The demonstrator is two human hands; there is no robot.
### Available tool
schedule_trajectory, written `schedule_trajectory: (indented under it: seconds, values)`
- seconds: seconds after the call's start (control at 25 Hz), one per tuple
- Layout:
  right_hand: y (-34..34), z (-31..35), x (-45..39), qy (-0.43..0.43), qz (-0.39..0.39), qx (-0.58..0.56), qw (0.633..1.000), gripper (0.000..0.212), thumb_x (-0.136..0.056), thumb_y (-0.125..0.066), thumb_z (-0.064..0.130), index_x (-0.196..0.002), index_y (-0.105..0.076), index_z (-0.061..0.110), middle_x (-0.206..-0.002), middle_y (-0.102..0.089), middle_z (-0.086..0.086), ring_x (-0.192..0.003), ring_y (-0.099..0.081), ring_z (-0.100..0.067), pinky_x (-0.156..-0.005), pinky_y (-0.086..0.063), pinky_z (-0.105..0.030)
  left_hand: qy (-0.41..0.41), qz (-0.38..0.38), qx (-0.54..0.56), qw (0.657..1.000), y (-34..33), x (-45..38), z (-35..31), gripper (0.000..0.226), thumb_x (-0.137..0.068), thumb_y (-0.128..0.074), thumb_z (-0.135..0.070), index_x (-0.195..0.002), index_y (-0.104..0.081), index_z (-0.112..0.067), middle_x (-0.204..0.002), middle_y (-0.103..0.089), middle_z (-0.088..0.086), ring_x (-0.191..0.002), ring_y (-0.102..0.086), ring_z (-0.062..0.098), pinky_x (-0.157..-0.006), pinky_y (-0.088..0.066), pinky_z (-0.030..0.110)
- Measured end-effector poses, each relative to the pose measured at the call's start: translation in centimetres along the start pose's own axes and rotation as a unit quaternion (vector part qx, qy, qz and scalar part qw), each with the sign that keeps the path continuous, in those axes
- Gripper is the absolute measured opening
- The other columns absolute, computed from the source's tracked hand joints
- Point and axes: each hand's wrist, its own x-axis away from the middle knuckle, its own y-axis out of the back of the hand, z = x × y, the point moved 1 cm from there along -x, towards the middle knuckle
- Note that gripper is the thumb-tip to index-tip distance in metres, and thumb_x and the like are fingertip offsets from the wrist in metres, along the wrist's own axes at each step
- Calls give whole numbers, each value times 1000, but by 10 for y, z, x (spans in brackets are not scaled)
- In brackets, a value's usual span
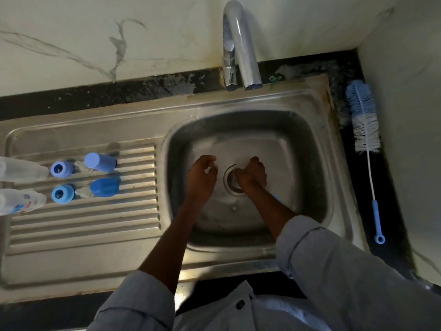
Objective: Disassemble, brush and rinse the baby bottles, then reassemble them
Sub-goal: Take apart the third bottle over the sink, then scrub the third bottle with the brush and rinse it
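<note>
So both our hands are down in the sink basin (298, 149) right now, either side of the drain (232, 179). Our left hand (202, 173) has its fingers loosely curled and looks to be holding nothing. Our right hand (253, 174) is curled over the drain's edge, and we honestly can't tell if there's anything under it, since the fingers are hidden and it's dark down there. No water is visible coming from the tap (238, 44) at 12 o'clock.

All the bottle parts are out at 9 o'clock on the ribbed drainboard (83, 225), taken apart and lined up in two neat rows, probably so each set stays together and drips off along the grooves. The two clear bottles (22, 169) lie on their sides, long axis running 9 to 3, necks toward 3. Next come two blue screw rings (62, 168), openings facing up at us, then two clear nipples (83, 191), then two blue caps (100, 162), also tipped over along the same line.

The bottle brush (365, 120) is parked on the counter at 3 o'clock, bristles toward 12, handle loop toward 6. Guessing that's what we reach for next.
</note>
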Motion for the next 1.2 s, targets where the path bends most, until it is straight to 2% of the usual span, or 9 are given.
schedule_trajectory:
  seconds: [0.16,0.28,0.4,0.6,0.68,0.8,0.92,1.08,1.2]
  values:
    - [16,-20,1,-22,111,24,993,63,-87,-77,41,-137,-51,12,-126,-62,-12,-109,-67,-32,-83,-60,-38,13,-4,-22,1000,1,-15,-9,21,-98,-64,-12,-117,-72,-13,-110,-70,-1,-99,-61,7,-75,-37,-3]
    - [19,-29,8,5,151,29,988,58,-82,-81,42,-126,-54,17,-115,-64,-8,-94,-70,-29,-77,-64,-40,15,11,-20,1000,-4,-15,-15,21,-98,-64,-13,-118,-72,-14,-109,-73,4,-100,-66,14,-88,-49,20]
    - [21,-28,11,55,105,39,992,71,-80,-82,39,-139,-51,16,-134,-60,-10,-116,-63,-30,-94,-56,-38,18,22,-1,1000,-6,-10,-18,21,-98,-64,-12,-118,-71,-13,-105,-73,6,-98,-67,18,-91,-52,28]
    - [34,-5,23,142,29,-162,976,63,-75,-89,26,-130,-60,26,-131,-55,-5,-115,-61,-24,-90,-53,-32,6,5,13,1000,9,-13,-33,17,-99,-62,-11,-114,-71,-11,-98,-69,0,-79,-58,-2,-67,-40,-1]
    - [45,8,30,182,-2,-215,960,59,-73,-91,17,-124,-62,26,-128,-58,-3,-113,-63,-22,-89,-53,-30,-6,-1,18,1000,20,-20,-48,14,-101,-60,-16,-108,-71,-13,-101,-72,5,-84,-62,3,-75,-46,4]
    - [69,31,40,236,-49,-260,935,59,-73,-89,6,-122,-64,25,-128,-63,-4,-115,-63,-19,-101,-52,-36,-55,-25,35,998,33,-41,-82,18,-101,-61,-19,-113,-72,-11,-109,-74,5,-104,-67,19,-95,-51,32]
    - [95,53,50,292,-70,-294,907,56,-76,-84,2,-124,-65,23,-120,-68,8,-110,-64,-4,-97,-51,-24,-97,-59,54,992,40,-62,-131,16,-98,-65,-30,-108,-68,-17,-97,-70,-4,-92,-66,16,-80,-49,28]
    - [118,74,57,347,-95,-297,884,50,-81,-82,2,-125,-64,18,-114,-67,12,-100,-61,13,-85,-45,-4,-123,-46,-9,991,39,-86,-183,43,-80,-59,-64,-94,-59,-23,-77,-60,-14,-69,-55,1,-56,-34,17]
    - [123,81,61,357,-99,-290,883,49,-83,-82,6,-128,-63,13,-119,-65,8,-102,-60,7,-87,-43,-2,-121,-54,-50,990,35,-98,-193,22,-88,-61,-41,-73,-54,-27,-67,-55,-13,-70,-61,17,-52,-29,22]
